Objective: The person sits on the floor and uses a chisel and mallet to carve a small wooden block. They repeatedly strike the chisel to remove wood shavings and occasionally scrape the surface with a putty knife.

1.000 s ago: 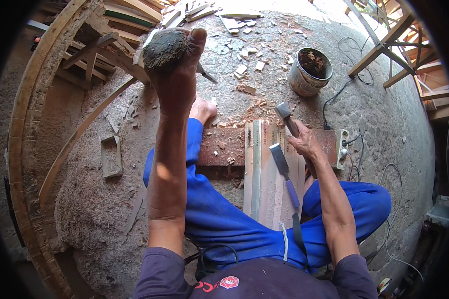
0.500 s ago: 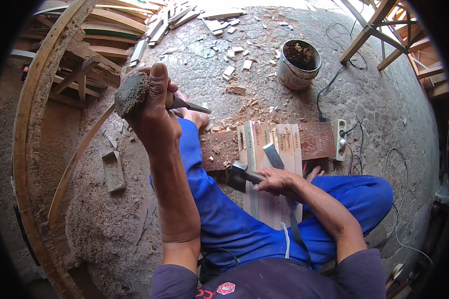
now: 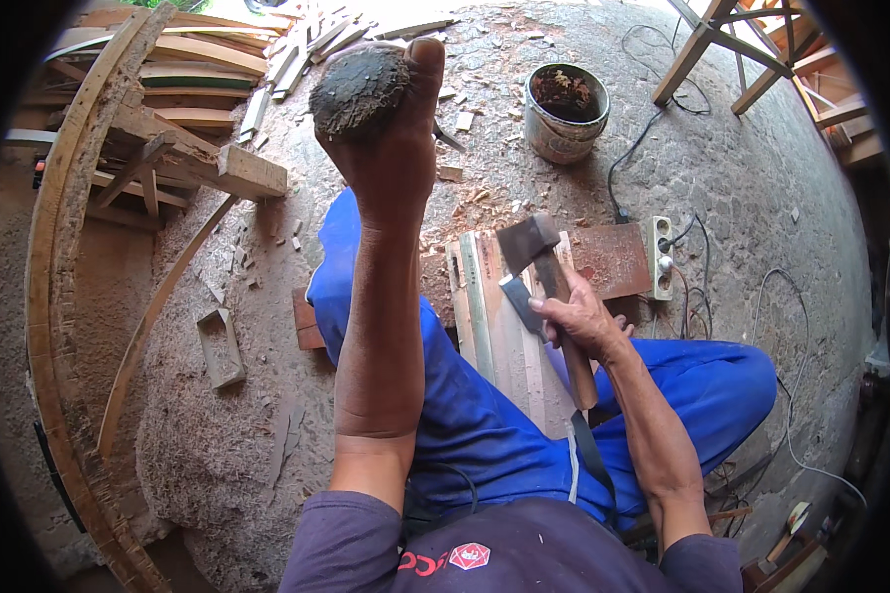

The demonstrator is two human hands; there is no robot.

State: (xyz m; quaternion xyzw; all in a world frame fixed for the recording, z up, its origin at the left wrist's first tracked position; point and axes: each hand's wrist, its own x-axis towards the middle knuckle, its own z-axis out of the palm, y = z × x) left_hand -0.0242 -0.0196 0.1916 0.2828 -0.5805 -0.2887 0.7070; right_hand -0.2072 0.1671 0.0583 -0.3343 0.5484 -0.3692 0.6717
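Note:
Raised high at the upper left, my left hand (image 3: pixel 391 158) is closed around a chisel (image 3: pixel 359 91). The round, frayed butt of its handle faces me, and a bit of its steel blade (image 3: pixel 450 138) shows past the hand. My right hand (image 3: pixel 581 318) grips a hatchet (image 3: pixel 566 292) by its wooden handle, the dark broad head pointing away from me. Under that head, a flat steel blade (image 3: pixel 516 295) lies close to my right fingers, over several pale wooden strips (image 3: pixel 480 316) between my legs. Its other end is hidden.
A reddish-brown board (image 3: pixel 613 262) runs beneath the strips, with a white power strip (image 3: pixel 661 259) at its right end. Beyond stands a bucket (image 3: pixel 566 114) of shavings. Curved timber (image 3: pixel 54 296) rises at left, near a small wooden box (image 3: pixel 221 348). Wood chips and cables lie on the floor.
My left hand has moved right and upward with the chisel, whose butt now faces me. My right hand has swung the hatchet head from pointing left to pointing away from me.

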